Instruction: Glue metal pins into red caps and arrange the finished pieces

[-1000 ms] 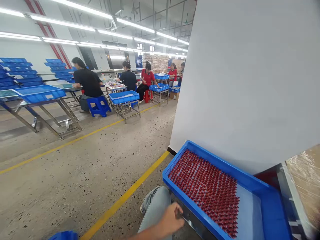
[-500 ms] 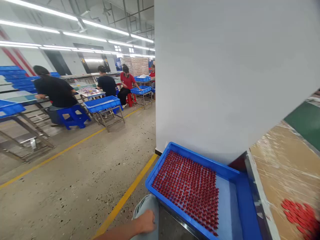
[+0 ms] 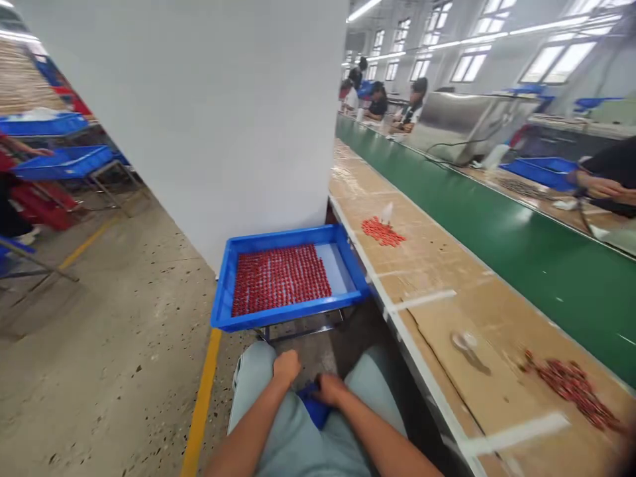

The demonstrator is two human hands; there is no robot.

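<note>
- Left hand (image 3: 287, 366) curls into a fist at the left knee, contents hidden, in the head view.
- Right hand (image 3: 330, 389) meets blue plastic (image 3: 315, 407) between the thighs, grip unclear.
- Red pieces (image 3: 278, 278) fill much of a blue tray (image 3: 288, 317) beside the worktable (image 3: 422, 265).

The head camera looks forward and down from above the lap (image 3: 308, 447), which is close at six o'clock; the blue tray (image 3: 342, 267) is farther ahead, windows (image 3: 437, 23) far off at one o'clock.
</note>
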